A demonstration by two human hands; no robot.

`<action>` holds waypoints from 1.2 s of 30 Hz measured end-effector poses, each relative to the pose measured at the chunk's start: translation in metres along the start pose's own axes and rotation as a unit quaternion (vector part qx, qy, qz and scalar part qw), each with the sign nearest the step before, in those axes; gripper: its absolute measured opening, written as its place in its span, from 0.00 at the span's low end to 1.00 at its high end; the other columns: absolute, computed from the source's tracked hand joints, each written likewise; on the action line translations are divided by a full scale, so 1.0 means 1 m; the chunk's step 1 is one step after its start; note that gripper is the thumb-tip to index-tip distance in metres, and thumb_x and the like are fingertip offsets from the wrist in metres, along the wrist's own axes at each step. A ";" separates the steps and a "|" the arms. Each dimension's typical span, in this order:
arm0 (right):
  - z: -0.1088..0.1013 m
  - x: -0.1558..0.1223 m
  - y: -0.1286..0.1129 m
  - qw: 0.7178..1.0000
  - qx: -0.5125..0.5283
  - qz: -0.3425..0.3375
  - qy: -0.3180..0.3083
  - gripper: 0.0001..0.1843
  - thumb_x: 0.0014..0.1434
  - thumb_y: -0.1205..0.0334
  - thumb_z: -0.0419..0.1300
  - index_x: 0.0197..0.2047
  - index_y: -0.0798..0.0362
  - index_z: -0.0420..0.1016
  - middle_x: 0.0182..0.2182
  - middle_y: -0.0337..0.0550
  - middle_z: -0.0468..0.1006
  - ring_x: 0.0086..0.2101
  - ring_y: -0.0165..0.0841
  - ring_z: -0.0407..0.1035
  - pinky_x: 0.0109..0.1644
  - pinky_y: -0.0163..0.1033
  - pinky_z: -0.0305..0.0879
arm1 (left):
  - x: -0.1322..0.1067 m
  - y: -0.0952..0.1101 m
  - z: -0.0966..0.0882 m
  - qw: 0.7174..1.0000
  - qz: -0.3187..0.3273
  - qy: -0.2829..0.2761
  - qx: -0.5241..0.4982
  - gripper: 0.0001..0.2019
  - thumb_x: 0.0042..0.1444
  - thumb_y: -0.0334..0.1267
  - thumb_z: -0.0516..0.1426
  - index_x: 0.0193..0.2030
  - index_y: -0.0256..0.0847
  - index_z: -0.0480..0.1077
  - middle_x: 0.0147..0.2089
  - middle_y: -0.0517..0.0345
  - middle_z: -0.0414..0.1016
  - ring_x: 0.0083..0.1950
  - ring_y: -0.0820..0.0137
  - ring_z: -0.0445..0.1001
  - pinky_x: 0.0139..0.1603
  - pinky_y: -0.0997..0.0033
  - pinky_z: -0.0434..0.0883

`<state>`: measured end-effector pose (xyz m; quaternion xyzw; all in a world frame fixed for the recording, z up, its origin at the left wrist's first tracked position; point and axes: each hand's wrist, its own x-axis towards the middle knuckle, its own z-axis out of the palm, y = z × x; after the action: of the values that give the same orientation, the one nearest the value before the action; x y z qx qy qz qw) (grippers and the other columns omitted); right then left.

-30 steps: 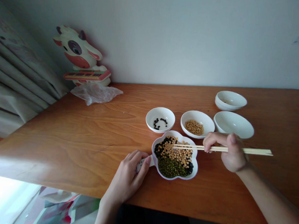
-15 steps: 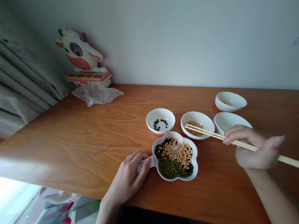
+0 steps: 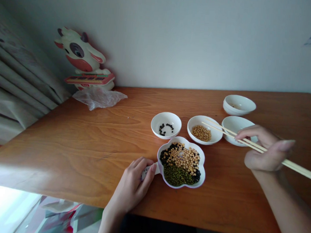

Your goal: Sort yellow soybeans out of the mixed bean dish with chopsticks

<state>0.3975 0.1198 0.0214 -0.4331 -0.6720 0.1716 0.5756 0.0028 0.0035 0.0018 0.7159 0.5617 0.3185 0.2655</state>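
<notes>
A white flower-shaped bowl (image 3: 202,169) near the table's front edge holds mixed yellow, black and green beans. My left hand (image 3: 133,186) rests at its left side, fingers curled on the bowl's small handle tab. My right hand (image 3: 265,149) is closed on a pair of wooden chopsticks (image 3: 249,144), whose tips hover over the right rim of the small white bowl of yellow beans (image 3: 205,129). Whether a bean sits between the tips I cannot make out. Left of that bowl stands a small white bowl with a few black beans (image 3: 166,124).
Two more white bowls (image 3: 238,104) (image 3: 230,127) stand at the right, behind my right hand. A cartoon cow toy (image 3: 82,60) and a crumpled clear plastic bag (image 3: 99,96) sit at the back left by the wall. A curtain hangs at the left. The wooden table (image 3: 89,144) fills the view.
My right hand lifted the chopsticks out of the flower-shaped bowl, swung them back over the yellow-bean bowl, then drew slightly right. The left hand stayed put.
</notes>
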 end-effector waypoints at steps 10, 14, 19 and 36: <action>0.028 0.005 -0.029 0.962 0.175 0.034 -0.206 0.52 0.76 0.22 0.32 0.28 0.48 0.83 0.22 0.47 0.76 0.25 0.40 0.69 0.30 0.47 0.65 | -0.001 0.001 -0.001 1.000 -0.005 -0.006 -0.007 0.17 0.85 0.47 0.52 0.48 0.45 0.77 0.44 0.54 0.83 0.45 0.61 0.83 0.49 0.64 0.74; 0.033 -0.008 -0.021 0.947 0.169 0.047 -0.270 0.49 0.76 0.22 0.37 0.32 0.47 0.84 0.26 0.45 0.79 0.29 0.40 0.71 0.35 0.46 0.67 | -0.002 -0.001 0.000 1.000 -0.008 -0.007 -0.003 0.17 0.86 0.48 0.52 0.47 0.45 0.77 0.44 0.54 0.83 0.46 0.61 0.82 0.51 0.63 0.73; 0.029 -0.010 -0.010 0.939 0.165 0.055 -0.297 0.48 0.77 0.23 0.36 0.34 0.47 0.85 0.28 0.44 0.78 0.30 0.40 0.70 0.38 0.46 0.66 | -0.002 -0.002 0.000 1.000 -0.006 -0.008 -0.005 0.17 0.86 0.48 0.52 0.48 0.45 0.78 0.44 0.54 0.83 0.45 0.61 0.82 0.50 0.63 0.73; 0.020 -0.003 -0.010 0.941 0.156 0.065 -0.294 0.49 0.77 0.23 0.34 0.33 0.46 0.84 0.28 0.45 0.79 0.30 0.40 0.70 0.37 0.47 0.65 | -0.002 -0.003 0.001 1.000 -0.002 -0.003 -0.003 0.17 0.85 0.48 0.53 0.47 0.45 0.78 0.44 0.55 0.83 0.45 0.62 0.82 0.49 0.65 0.73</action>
<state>0.3754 0.1168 0.0209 -0.3112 -0.7464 0.4311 0.4002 0.0012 0.0021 -0.0014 0.7149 0.5612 0.3180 0.2699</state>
